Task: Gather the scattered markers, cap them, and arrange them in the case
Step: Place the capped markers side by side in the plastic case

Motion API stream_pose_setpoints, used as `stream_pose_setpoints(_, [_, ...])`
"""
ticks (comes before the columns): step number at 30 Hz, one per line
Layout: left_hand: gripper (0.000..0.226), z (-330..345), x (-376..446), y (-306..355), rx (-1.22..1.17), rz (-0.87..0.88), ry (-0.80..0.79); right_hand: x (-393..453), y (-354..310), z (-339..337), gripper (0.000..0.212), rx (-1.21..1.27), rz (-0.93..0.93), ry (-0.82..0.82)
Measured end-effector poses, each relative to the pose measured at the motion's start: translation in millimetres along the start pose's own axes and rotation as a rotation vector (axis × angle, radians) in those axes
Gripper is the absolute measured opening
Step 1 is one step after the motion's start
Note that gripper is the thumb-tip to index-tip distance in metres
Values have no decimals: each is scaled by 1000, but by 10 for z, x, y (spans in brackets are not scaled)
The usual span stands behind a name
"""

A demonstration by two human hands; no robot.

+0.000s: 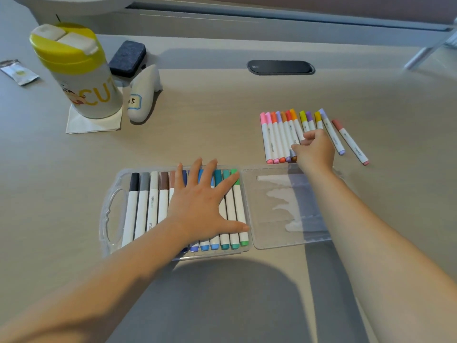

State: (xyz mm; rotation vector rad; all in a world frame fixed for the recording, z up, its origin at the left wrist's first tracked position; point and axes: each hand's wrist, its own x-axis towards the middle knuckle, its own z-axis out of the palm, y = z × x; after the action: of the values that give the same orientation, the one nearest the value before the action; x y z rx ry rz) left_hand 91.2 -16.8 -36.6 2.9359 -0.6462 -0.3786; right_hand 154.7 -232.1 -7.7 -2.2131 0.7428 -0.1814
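**Ana:** Clear plastic under that flat palm, yes? What is each hand doing?

**Ben:** Left hand lies spread, fingers straight, pressing down on the row of markers in the case. It grips nothing. Right hand has its fingers curled, pinching the loose markers at the group's 5 o'clock edge; I cannot tell how many it holds.

**Ana:** And the case?

**Ben:** From the left hand, the tray stretches out toward 9 o'clock, with a moulded handle on that side. Capped markers lie side by side in it: black, grey, cream, brown, then blues under the hand, then teal and green at 3 o'clock. Its transparent lid lies open flat, touching the tray's 3 o'clock side, under the right forearm.

**Ana:** The rest of the pens?

**Ben:** At 12 o'clock from the lid, on the desk: pinks, oranges, reds and a purple packed close together, then yellow and purple caps just beside. A lilac marker and a dusty pink marker lie apart at 3 o'clock of the right hand, both capped.

**Ana:** Anything further out?

**Ben:** At 10 o'clock, a yellow-lidded tub stands on a napkin. Just beside it lies a white object with a label, a dark eraser behind. A small sachet sits at the far left edge. A black oval grommet is at 12 o'clock.
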Motion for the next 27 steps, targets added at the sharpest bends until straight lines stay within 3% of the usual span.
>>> stream_pose_setpoints(5, [122, -8, -24, 8, -15, -2, -2, 82, -62, 40, 40, -59, 49, -50])
stream_pose_setpoints(11, [116, -3, -32, 8, -11, 8, 15, 140, -94, 24, 45, -26, 145, -75])
stream_pose_setpoints(14, [119, 13, -24, 6, -5, 7, 17, 79, -118, -57, 49, 106, 108, -83])
stream_pose_setpoints(18, [120, 17, -16, 10, -7, 1, 9, -213, -204, -259, 65, 403, 45, -365])
stream_pose_setpoints(20, [121, 24, -17, 9, -6, -1, 5, -390, -221, -324, 52, 447, 59, -499])
stream_pose_setpoints(23, [122, 9, -24, 9, -1, -1, 4, -618, -206, -342, 10, 432, 150, -655])
stream_pose_setpoints(27, [121, 14, -24, 9, 4, -4, 13, -780, -88, -247, 13, 204, 172, -873])
